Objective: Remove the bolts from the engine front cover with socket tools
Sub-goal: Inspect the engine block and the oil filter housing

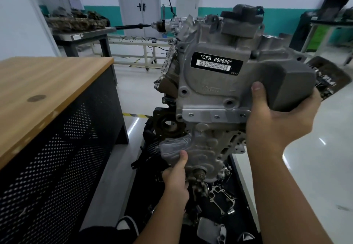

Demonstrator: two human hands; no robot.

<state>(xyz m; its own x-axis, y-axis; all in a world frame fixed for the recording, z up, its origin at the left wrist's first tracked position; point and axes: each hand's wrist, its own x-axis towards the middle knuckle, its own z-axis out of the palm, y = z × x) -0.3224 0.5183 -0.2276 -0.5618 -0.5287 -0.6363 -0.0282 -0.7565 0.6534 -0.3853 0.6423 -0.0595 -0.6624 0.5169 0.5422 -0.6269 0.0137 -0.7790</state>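
The grey aluminium engine front cover (215, 83) fills the middle of the view, with a black label reading CFB 666660 on its upper part. Empty bolt holes show along its lower flange. My right hand (277, 117) grips the cover's right side, thumb on the front and fingers under a dark bulge. My left hand (176, 178) holds the lower part of the cover at its left edge, thumb pressed on the ribbed metal. The engine block (168, 127) sits behind. No socket tool is in view.
A wooden-topped bench (47, 91) with a perforated black front stands close at the left. A black tray (219, 201) under the engine holds loose gaskets and metal parts. A shoe (127, 224) shows at the bottom. Tables and a cabinet stand farther back.
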